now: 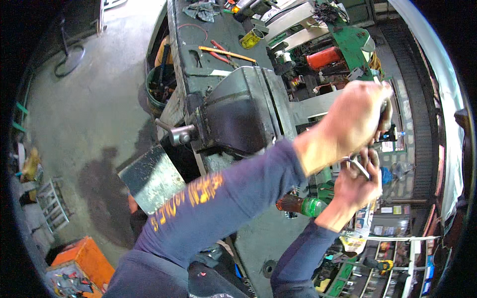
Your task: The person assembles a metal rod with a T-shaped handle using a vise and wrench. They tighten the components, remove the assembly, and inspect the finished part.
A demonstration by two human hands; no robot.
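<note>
— What takes up most of our view?
— The bench (218, 34), from the top centre of the frame to the bottom, with the vise (236, 109) near the middle.
— And our hands?
— Our left hand (355, 116), right of centre, is curled into a fist; we cannot tell what, if anything, is inside. Our right hand (358, 185), just below it in the frame, has its fingers bent round a tool (358, 168).
— Anything beside them?
— We see a bottle (293, 203) left of our right wrist.
— How should the tool handle?
— It looks like silver metal, so we judge it stiff, fairly light and hardly fragile, though slippery if our fingers are oily. We do best gripping the shank, fingers well wrapped. Its full length we cannot see.
</note>
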